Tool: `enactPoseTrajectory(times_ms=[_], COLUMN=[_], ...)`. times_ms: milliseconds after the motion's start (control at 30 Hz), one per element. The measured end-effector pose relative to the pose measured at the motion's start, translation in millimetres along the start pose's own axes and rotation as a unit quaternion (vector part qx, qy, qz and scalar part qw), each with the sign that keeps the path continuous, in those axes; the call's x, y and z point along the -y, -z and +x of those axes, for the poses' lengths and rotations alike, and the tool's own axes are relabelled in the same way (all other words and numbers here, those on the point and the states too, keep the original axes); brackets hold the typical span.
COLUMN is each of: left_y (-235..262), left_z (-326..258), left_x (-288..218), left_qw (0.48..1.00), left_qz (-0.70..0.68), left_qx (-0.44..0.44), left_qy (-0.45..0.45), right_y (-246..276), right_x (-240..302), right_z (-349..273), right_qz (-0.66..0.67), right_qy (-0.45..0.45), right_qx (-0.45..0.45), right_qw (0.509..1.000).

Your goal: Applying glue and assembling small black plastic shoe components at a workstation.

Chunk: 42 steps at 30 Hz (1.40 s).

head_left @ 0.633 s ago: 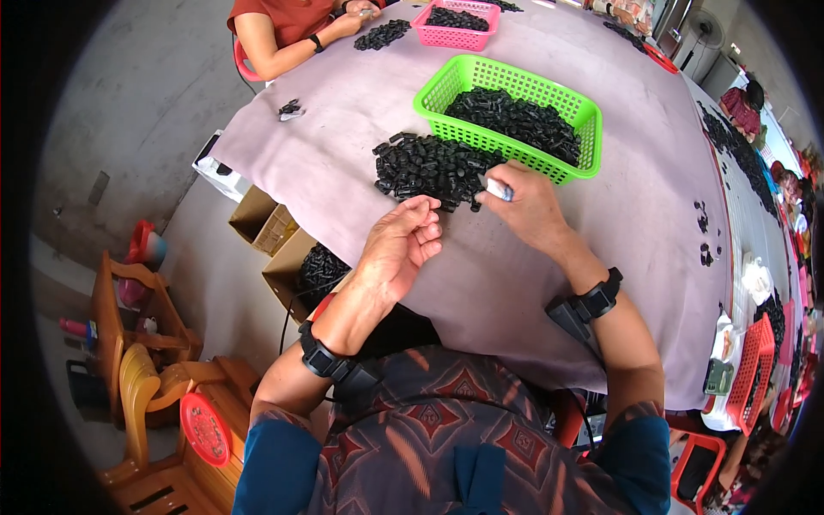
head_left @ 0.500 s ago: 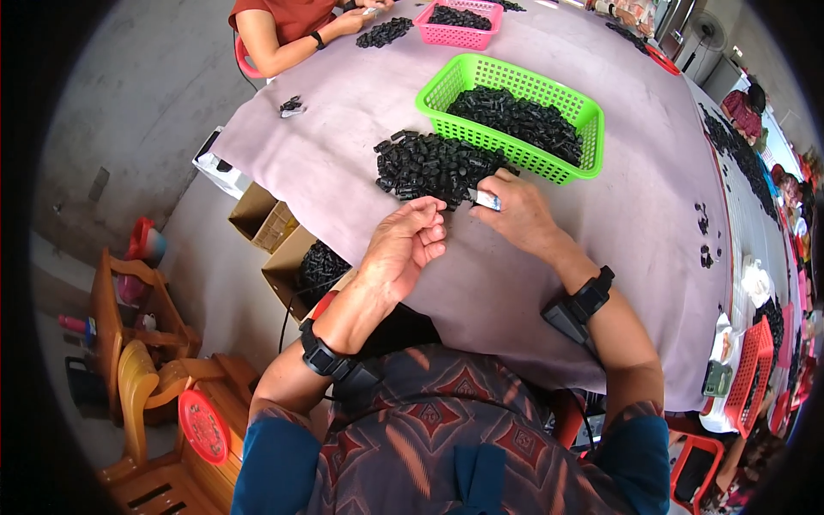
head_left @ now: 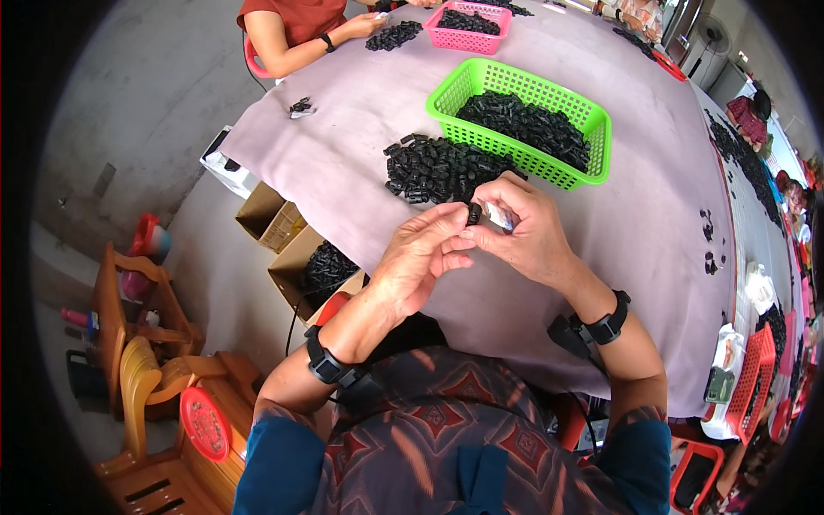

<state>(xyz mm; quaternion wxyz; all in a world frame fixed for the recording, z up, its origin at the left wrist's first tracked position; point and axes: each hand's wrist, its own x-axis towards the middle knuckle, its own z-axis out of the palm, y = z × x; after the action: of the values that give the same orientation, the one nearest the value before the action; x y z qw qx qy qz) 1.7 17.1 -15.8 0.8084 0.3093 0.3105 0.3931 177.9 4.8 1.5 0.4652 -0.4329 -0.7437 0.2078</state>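
Observation:
My left hand pinches a small black ribbed cylindrical part between thumb and fingertips. Close against it, my right hand is closed on a small flat white piece with a bluish mark; its kind cannot be made out. The right thumb tip meets the black part or comes very near it. Just beyond both hands lies a loose pile of black parts on the cloth. Behind that pile stands a green perforated basket holding many more of them.
A pinkish-grey cloth covers the table. A few black scraps lie near its left edge. At the far side, a person in red works beside a pink basket. Below the left edge, a cardboard box contains black parts.
My left hand has moved right and up to meet my right hand. A black part now shows between the fingertips, where the hands were apart before.

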Motion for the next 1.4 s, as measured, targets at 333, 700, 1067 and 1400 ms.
enactPoseTrajectory(times_ms=[333,700,1067,1400], left_y=[-4,-7,-10,-10], left_z=[-10,-12,-13,-13], left_x=[-5,-7,-6,-7], left_qw=[0.998,0.993,0.992,0.986], left_qz=[0.000,-0.037,-0.020,-0.071], left_qx=[0.059,0.108,0.126,0.153], left_qy=[0.013,0.003,0.010,0.019], right_y=[8,9,9,5], right_x=[16,29,24,23], right_z=[-1,-1,-4,-2], right_qz=[0.064,0.103,0.208,0.084], right_qy=[-0.002,-0.034,-0.116,0.037], right_qx=[0.016,-0.007,-0.008,-0.007], right_qw=[0.998,0.994,0.971,0.996])
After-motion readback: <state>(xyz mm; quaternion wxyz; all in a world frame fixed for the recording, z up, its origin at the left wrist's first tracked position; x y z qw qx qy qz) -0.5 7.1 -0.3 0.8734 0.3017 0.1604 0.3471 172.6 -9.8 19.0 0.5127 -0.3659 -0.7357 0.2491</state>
